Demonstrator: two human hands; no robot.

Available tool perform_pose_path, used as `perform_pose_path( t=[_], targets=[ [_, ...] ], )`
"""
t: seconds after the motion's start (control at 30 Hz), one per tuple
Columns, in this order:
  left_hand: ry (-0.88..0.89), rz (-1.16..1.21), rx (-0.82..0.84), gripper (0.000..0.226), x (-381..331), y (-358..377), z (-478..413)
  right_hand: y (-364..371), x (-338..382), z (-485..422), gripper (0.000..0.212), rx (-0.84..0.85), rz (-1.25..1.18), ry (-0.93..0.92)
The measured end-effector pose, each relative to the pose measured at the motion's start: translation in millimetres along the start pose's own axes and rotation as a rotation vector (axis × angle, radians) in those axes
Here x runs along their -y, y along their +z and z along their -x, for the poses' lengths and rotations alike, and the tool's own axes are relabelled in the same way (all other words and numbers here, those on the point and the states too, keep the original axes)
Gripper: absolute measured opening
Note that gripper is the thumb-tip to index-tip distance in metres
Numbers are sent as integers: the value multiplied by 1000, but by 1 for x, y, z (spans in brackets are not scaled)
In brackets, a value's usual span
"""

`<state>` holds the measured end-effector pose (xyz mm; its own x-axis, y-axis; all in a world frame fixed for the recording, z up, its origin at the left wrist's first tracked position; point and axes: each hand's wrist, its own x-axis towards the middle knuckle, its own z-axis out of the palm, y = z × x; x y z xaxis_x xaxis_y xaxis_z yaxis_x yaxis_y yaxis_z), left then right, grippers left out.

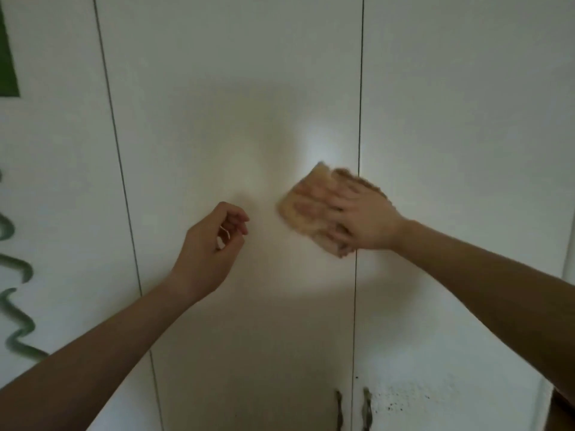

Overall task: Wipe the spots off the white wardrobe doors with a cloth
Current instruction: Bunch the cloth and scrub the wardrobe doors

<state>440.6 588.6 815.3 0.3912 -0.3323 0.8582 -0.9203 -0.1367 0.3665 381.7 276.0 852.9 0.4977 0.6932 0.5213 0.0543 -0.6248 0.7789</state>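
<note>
White wardrobe doors (233, 88) fill pretty much everything in front of you, and the thing to go by is the dark vertical seam (360, 88) between the middle door and the right one.

Your tan cloth (291, 209) sits flat on the door, mostly just left of that seam, with its upper right edge poking across it. Your right hand (367, 219) is spread flat on top of the cloth, fingers straight and pressing it to the door. It's blurry, so no finer detail than that. The hand itself straddles the seam.

Your left hand (208, 244) is well left of the seam, apart from the cloth, with the fingers curled in toward the thumb. Honestly can't tell if anything is pinched in there.

Low down, just right of the seam, there's a scatter of dark spots (398, 399). Two handles (339, 409) hang either side of the seam. Way off to the left there's a green squiggle (15, 306).
</note>
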Motion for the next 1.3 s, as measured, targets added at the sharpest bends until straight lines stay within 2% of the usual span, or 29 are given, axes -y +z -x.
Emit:
perform_pose_path(
  t=[0.07, 0.13, 0.17, 0.2, 0.23, 0.33, 0.4, 0.47, 0.53, 0.63, 0.7, 0.73, 0.77, 0.8, 0.9, 0.97, 1.0, 1.07, 1.13, 1.2, 1.3],
  targets=[
    [-47, 47, -61, 28, 3, -4, -3, -16, -30, -36, 59, -156, -14, 381],
    [-91, 83, -98, 29, 7, -6, 0, -3, -6, -64, 61, -215, -6, 700],
    [-101, 83, -105, 30, 10, -7, 4, 12, 25, -73, 61, -203, -2, 785],
    [-99, 74, -108, 30, 13, -7, 9, 29, 64, -77, 61, -170, -26, 768],
    [-89, 60, -105, 30, 16, -8, 15, 47, 112, -73, 59, -113, -71, 626],
    [-38, -4, -8, 30, 30, -22, 30, 78, 237, -28, 43, 153, -247, -42],
    [17, -101, 109, 31, 36, -41, 34, 79, 244, -8, 34, 305, -345, -322],
    [68, -153, 141, 28, 40, -62, 29, 71, 194, -28, 34, 292, -338, -408],
    [61, -140, 76, 26, 46, -77, 19, 48, 123, -70, 44, 101, -212, -258],
    [-96, -52, -101, 26, 59, -83, 10, 4, 32, -131, 58, -159, -43, 197],
    [-157, -6, -161, 27, 68, -82, 12, -3, 24, -158, 59, -245, -33, 532],
    [-162, 4, -178, 26, 72, -83, 14, 4, 40, -169, 57, -248, 5, 624],
    [-151, -3, -187, 25, 78, -87, 16, 14, 64, -179, 54, -227, 33, 637],
    [-130, -28, -193, 23, 80, -89, 18, 25, 96, -181, 51, -181, 16, 563],
    [-80, -104, -169, 14, 88, -99, 24, 64, 223, -158, 45, 53, -135, 55],
    [-84, -103, -119, 15, 93, -106, 27, 79, 276, -128, 52, 265, -231, -256],
    [-83, -110, -99, 15, 94, -109, 29, 83, 281, -120, 55, 349, -286, -358],
    [-73, -134, -82, 15, 97, -119, 31, 84, 249, -127, 47, 310, -338, -468],
    [-55, -154, -98, 17, 100, -131, 28, 62, 183, -156, 42, 155, -250, -355],
    [-59, -155, -143, 22, 101, -141, 24, 25, 106, -195, 52, -31, -60, -146],
    [-83, -130, -206, 23, 102, -150, 21, -5, 44, -242, 60, -216, 25, 370]
  ],
)
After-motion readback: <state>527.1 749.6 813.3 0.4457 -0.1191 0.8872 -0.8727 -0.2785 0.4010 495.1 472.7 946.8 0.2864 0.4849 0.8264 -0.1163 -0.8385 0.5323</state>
